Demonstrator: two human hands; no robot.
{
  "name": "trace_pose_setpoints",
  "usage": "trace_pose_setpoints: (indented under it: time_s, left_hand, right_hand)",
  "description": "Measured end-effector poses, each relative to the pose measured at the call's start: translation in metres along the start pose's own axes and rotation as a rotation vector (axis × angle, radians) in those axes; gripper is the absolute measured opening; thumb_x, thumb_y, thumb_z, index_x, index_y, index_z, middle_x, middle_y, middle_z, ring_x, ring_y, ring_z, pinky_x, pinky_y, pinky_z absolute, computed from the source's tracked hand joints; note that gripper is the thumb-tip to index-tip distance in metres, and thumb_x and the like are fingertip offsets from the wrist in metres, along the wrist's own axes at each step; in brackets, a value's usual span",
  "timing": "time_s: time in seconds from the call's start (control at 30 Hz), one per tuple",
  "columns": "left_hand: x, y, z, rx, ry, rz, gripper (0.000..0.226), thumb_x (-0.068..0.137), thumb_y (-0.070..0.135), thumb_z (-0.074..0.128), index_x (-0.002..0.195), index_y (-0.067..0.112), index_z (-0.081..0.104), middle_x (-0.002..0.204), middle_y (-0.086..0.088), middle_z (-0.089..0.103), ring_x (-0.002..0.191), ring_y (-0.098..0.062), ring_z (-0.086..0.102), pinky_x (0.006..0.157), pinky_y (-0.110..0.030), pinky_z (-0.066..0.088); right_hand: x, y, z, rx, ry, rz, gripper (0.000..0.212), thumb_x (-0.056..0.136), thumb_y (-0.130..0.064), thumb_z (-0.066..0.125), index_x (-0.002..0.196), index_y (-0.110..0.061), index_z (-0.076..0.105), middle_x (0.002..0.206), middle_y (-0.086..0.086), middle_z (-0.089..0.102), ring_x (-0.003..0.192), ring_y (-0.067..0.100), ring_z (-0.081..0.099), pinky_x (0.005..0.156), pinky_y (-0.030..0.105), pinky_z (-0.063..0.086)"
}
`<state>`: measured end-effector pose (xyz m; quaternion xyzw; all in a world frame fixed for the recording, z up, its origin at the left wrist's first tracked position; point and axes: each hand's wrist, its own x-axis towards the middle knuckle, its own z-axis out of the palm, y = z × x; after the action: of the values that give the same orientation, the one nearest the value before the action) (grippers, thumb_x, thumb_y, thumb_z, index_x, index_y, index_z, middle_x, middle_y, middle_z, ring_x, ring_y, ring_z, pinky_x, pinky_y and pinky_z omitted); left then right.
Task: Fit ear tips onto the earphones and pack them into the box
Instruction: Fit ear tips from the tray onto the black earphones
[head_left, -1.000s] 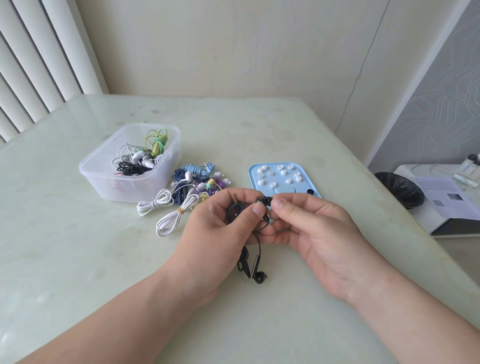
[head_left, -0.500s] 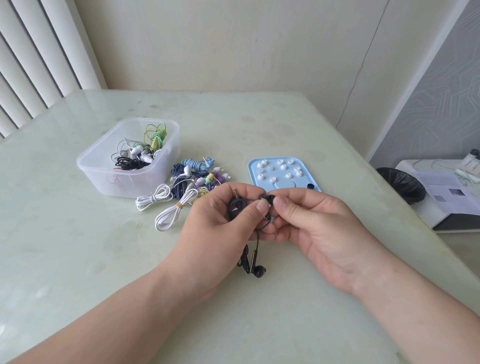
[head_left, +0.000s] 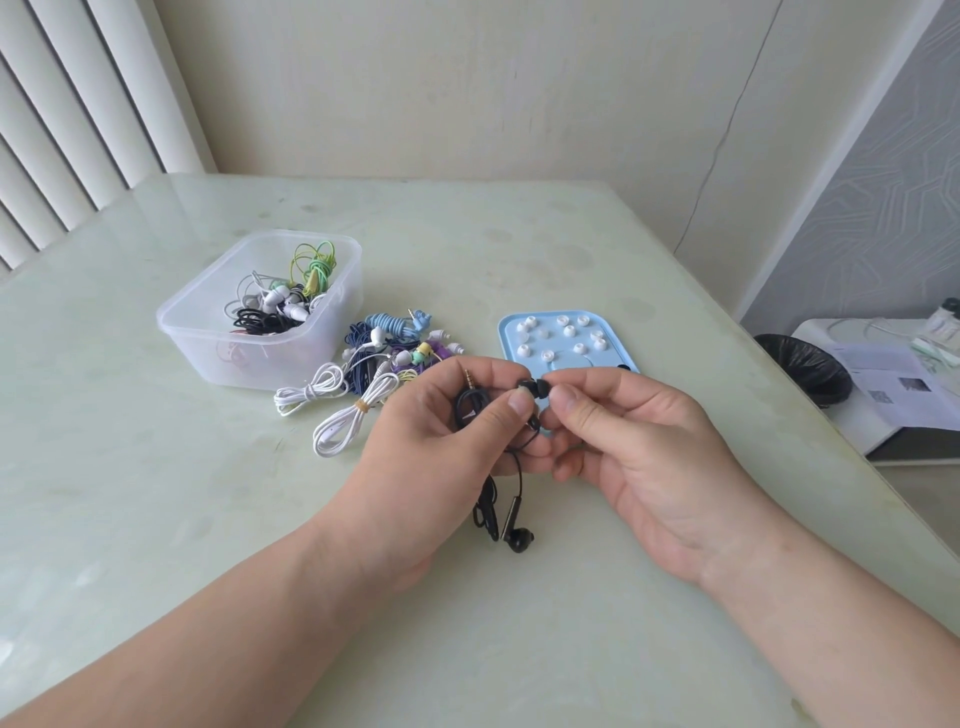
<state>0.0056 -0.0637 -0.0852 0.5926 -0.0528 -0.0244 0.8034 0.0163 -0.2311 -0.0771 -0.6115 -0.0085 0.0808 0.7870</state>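
Table: pale green, glossy.
Box: far-left of the grip.
Earphone bundles: left.
Blue tray: just behind.

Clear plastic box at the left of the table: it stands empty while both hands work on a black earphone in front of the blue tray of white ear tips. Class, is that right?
Not quite. The head view shows the clear plastic box already holds several coiled earphones. The rest stands: both hands, left hand and right hand, work on a black earphone in front of the blue tray of white ear tips.

Left hand and right hand, fingertips together.
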Motion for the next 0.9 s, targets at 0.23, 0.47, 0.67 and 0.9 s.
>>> trace_pose_setpoints:
  time_s: [0.23, 0.47, 0.67, 0.9]
  left_hand:
    - [0.0, -0.001, -0.001, 0.013, -0.023, -0.005, 0.013, 0.099, 0.004, 0.062, 0.111, -0.001, 0.066, 0.083, -0.017, 0.068, 0.074, -0.022, 0.07, 0.076, -0.038, 0.062]
    - [0.001, 0.002, -0.002, 0.037, -0.078, -0.032, 0.031, 0.099, 0.002, 0.061, 0.13, 0.009, 0.063, 0.08, -0.005, 0.07, 0.08, -0.023, 0.074, 0.083, -0.041, 0.063]
    - [0.003, 0.008, -0.005, 0.022, -0.063, -0.057, 0.022, 0.1, 0.006, 0.062, 0.12, 0.002, 0.066, 0.087, -0.012, 0.069, 0.078, -0.02, 0.072, 0.081, -0.037, 0.062]
    - [0.005, 0.009, -0.008, 0.009, 0.022, -0.061, 0.014, 0.097, 0.005, 0.067, 0.11, 0.002, 0.065, 0.081, -0.006, 0.068, 0.072, -0.021, 0.072, 0.073, -0.034, 0.062]
  right_hand:
    - [-0.004, 0.003, 0.004, -0.105, 0.035, -0.069, 0.012, 0.091, -0.01, 0.071, 0.099, -0.007, 0.078, 0.076, 0.012, 0.071, 0.067, 0.023, 0.066, 0.057, 0.032, 0.05]
    - [-0.004, -0.001, 0.006, -0.071, 0.073, 0.007, 0.01, 0.089, -0.014, 0.074, 0.094, -0.005, 0.075, 0.074, 0.015, 0.07, 0.064, 0.024, 0.063, 0.055, 0.03, 0.051]
    - [-0.007, -0.009, 0.002, -0.277, 0.101, 0.012, 0.017, 0.092, -0.022, 0.074, 0.092, -0.005, 0.071, 0.072, 0.01, 0.071, 0.061, 0.021, 0.062, 0.053, 0.033, 0.049]
    - [-0.025, -0.027, 0.0, -0.874, -0.172, 0.031, 0.027, 0.08, -0.046, 0.081, 0.08, -0.021, 0.071, 0.066, -0.009, 0.065, 0.06, 0.006, 0.057, 0.057, 0.022, 0.046]
